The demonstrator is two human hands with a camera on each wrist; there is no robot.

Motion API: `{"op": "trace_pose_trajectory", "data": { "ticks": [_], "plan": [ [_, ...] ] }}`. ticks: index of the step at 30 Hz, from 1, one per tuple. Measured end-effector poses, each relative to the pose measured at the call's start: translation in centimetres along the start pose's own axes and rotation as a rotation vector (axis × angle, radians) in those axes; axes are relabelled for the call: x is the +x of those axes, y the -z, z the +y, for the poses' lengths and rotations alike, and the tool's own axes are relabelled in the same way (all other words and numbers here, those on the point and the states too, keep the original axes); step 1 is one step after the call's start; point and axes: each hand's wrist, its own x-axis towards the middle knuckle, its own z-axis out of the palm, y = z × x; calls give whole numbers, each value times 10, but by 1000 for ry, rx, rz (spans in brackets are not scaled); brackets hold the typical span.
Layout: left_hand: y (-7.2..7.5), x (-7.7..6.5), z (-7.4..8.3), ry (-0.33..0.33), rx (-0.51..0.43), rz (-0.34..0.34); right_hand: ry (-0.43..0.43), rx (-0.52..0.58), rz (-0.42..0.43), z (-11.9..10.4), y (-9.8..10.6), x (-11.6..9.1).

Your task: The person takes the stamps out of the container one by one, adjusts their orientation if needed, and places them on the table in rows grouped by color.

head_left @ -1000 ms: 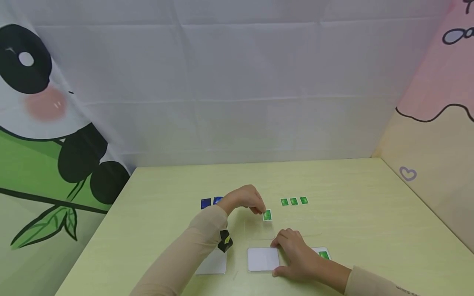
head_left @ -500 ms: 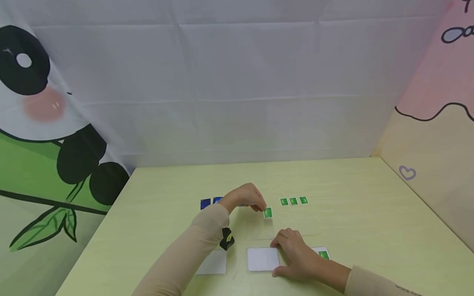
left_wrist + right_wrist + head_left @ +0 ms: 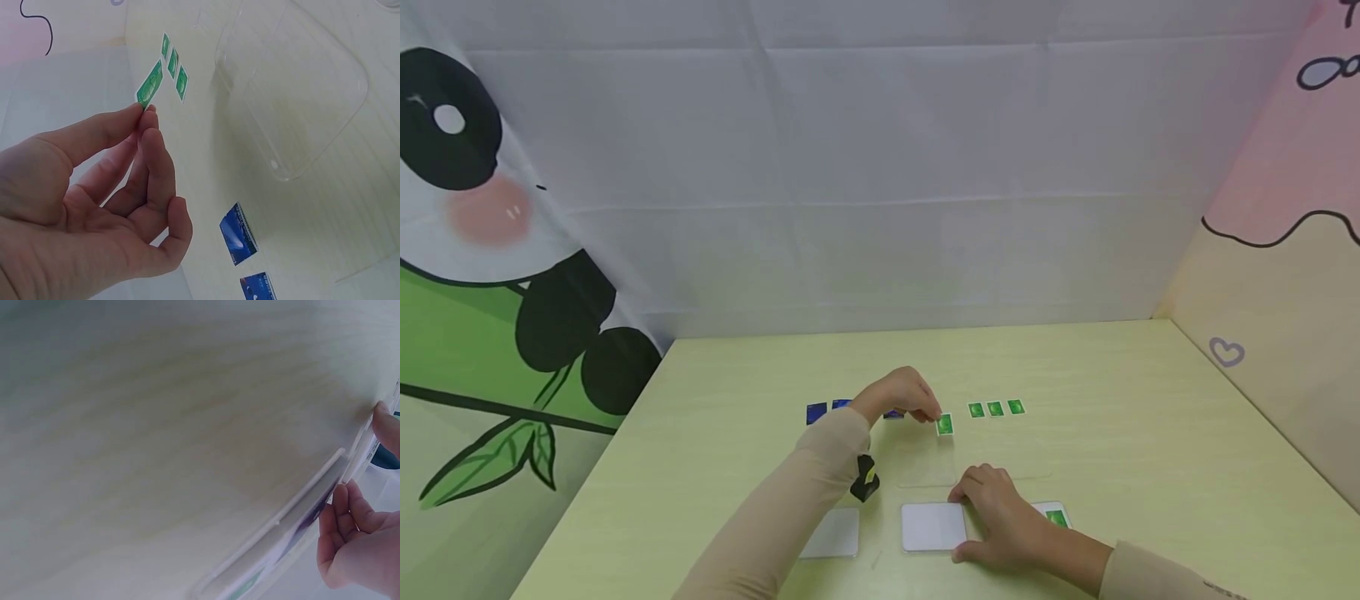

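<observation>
My left hand [image 3: 901, 395] pinches a small green card [image 3: 944, 425] with a white border between thumb and fingertips, raised off the table. In the left wrist view the green card [image 3: 150, 84] stands tilted above the fingertips. My right hand [image 3: 1000, 517] grips the right end of a flat white rectangular case [image 3: 932, 527], thumb at its near corner and fingers at its far one. Behind that case lies a clear plastic tray [image 3: 300, 94]. Three green cards [image 3: 996, 408] lie in a row at the back right. Blue cards [image 3: 816, 412] lie behind my left forearm, which partly hides them.
Another white flat case [image 3: 835, 533] lies to the left, partly under my left forearm. Beneath my right wrist shows a case with a green picture [image 3: 1056, 517]. White cloth [image 3: 880, 167] hangs behind the pale yellow table [image 3: 1112, 375].
My left hand has moved slightly away from me and to the right, with the green card in its fingers. My right hand has stayed on the white case.
</observation>
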Motion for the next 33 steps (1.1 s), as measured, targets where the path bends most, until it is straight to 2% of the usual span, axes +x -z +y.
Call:
{"op": "trace_pose_trajectory", "data": {
  "ticks": [6, 17, 33],
  "plan": [
    [-2, 5, -2, -21, 0, 7, 0, 6, 0, 0, -1, 0],
    [-4, 15, -2, -33, 69, 54, 12, 9, 7, 2, -2, 0],
    [-6, 24, 4, -27, 63, 80, 10, 13, 13, 3, -3, -1]
  ]
}}
